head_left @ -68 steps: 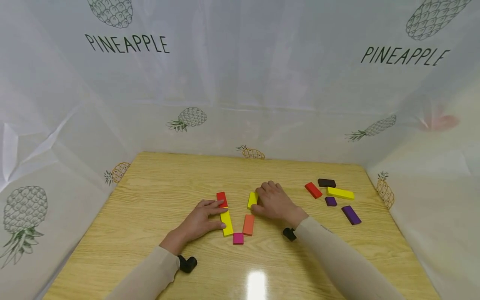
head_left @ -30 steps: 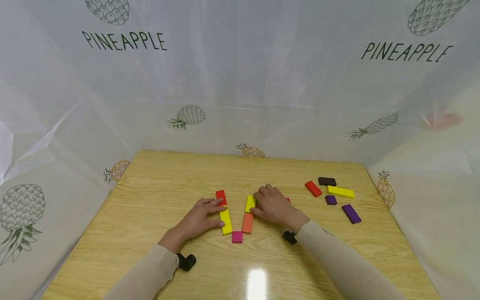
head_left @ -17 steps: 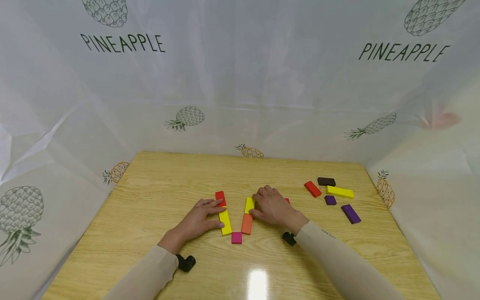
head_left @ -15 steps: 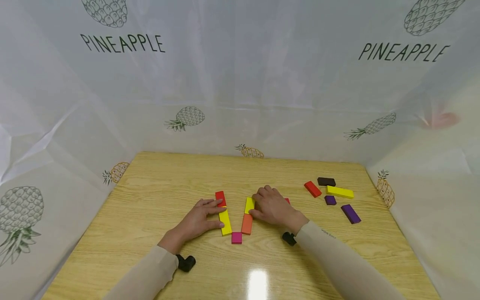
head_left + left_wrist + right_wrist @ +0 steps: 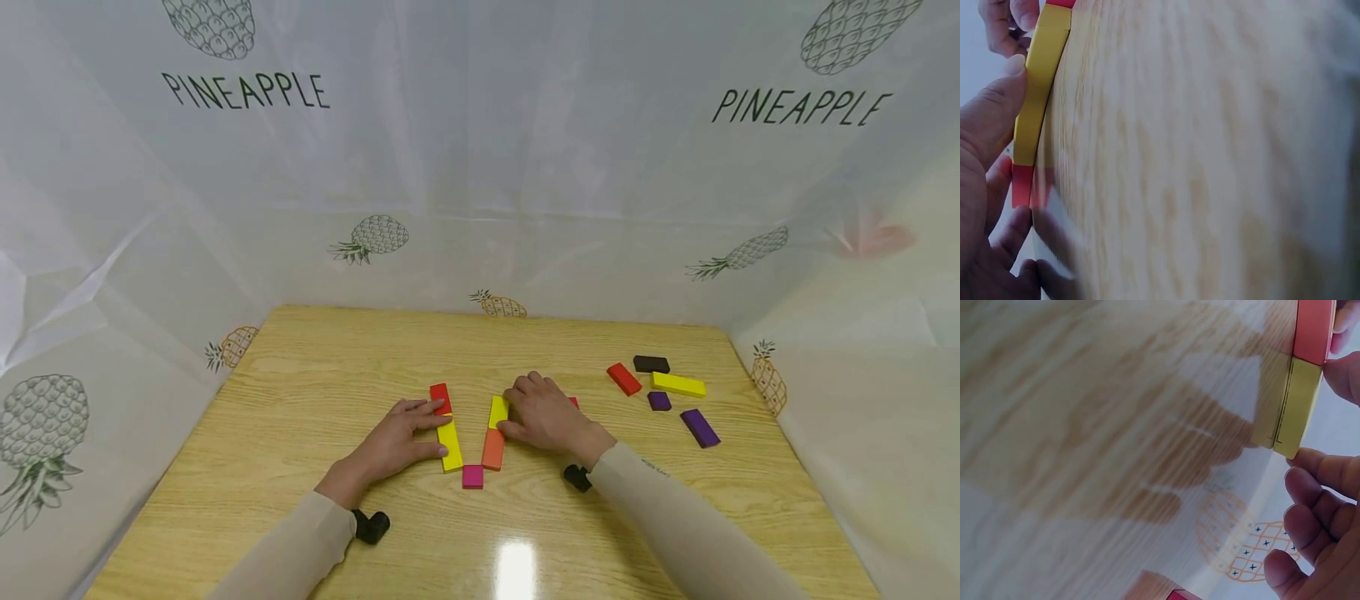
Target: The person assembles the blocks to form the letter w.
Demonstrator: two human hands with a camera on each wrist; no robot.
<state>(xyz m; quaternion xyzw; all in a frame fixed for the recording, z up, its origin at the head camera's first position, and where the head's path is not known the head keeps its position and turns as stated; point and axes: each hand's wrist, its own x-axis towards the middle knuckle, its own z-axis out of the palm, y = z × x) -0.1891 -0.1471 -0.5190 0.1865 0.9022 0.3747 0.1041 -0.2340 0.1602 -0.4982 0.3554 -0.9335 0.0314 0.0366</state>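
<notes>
On the wooden table, a red block (image 5: 440,398) and a longer yellow block (image 5: 450,445) lie end to end. My left hand (image 5: 395,439) rests on them with spread fingers; its thumb touches the yellow block (image 5: 1041,87) in the left wrist view. Opposite, a short yellow block (image 5: 498,412) meets the end of an orange block (image 5: 492,450). My right hand (image 5: 543,412) pinches that short yellow block between thumb and index finger, one at each end in the right wrist view. A magenta square block (image 5: 472,477) lies between the lower ends of both rows.
Another red block (image 5: 573,402) peeks out behind my right hand, mostly hidden. Farther right lie a red block (image 5: 624,379), a black block (image 5: 652,364), a long yellow block (image 5: 678,384), a small purple block (image 5: 659,401) and a longer purple block (image 5: 701,428). A pineapple-print sheet (image 5: 480,167) encloses the table.
The short yellow block has slid toward me with my right hand, closing the gap to the orange block. A red block now shows behind that hand. My left hand has stayed in place.
</notes>
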